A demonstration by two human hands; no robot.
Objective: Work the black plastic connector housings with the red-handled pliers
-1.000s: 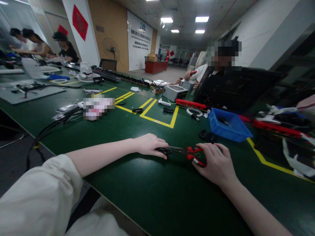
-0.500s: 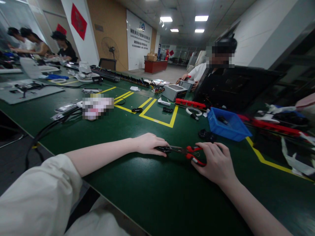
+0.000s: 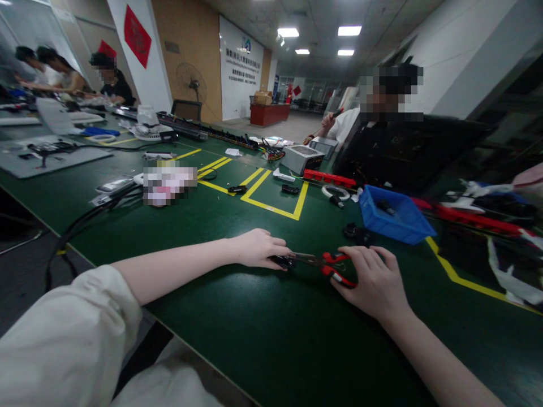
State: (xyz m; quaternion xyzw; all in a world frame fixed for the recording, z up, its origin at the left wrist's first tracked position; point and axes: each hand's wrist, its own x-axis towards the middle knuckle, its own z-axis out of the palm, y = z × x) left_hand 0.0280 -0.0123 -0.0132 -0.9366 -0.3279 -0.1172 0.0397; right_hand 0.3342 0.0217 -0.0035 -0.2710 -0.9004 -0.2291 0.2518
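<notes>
My left hand [image 3: 258, 249] rests on the green table [image 3: 254, 328], fingers pinched on a small black part [image 3: 285, 262] at the tip of a pair of red-handled pliers [image 3: 326, 263]. My right hand [image 3: 372, 280] is closed over the red handles, with the metal jaws pointing left toward the black part. Both forearms lie low over the table. A small black piece [image 3: 355, 231] sits just beyond my right hand.
A blue bin [image 3: 396, 217] stands beyond my right hand. Yellow tape lines [image 3: 275, 209] mark a rectangle mid-table with small black parts inside. A person in black sits across at the right; other people work at the far left. Cables and a grey mat lie left.
My hands and the pliers have hardly moved. The person across the table has raised a hand.
</notes>
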